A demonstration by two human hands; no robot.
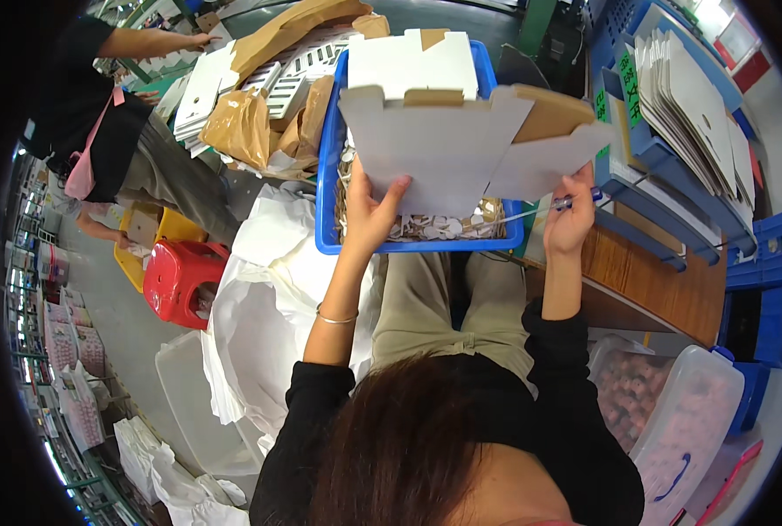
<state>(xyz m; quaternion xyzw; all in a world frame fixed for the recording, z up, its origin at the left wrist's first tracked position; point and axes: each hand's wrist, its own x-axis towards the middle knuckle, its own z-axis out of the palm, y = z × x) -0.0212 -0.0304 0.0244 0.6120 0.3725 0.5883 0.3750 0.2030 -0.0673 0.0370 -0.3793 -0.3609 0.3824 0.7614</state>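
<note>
Both my hands hold up a flat die-cut cardboard blank (435, 140), mostly white with brown patches, above a blue plastic tray (322, 206). My left hand (375, 209) grips the blank's lower left edge, thumb on the near face, other fingers hidden behind. At its right end, my right hand (570, 217) is closed round a screwdriver (563, 203) with a blue-ended handle and steers the blank's edge with its fingers. The screwdriver's thin shaft points left over the tray. Small cardboard scraps (443, 228) lie in the tray, and another white blank (408, 66) rests at its far end.
Stacked cardboard with brown paper (250, 123) stands left of the tray. Blue file holders (649, 188) sit on a wooden table (654, 272) at right, above a clear bin (689, 421). White sacking (268, 333), a red stool (176, 280) and another person (84, 96) are at left.
</note>
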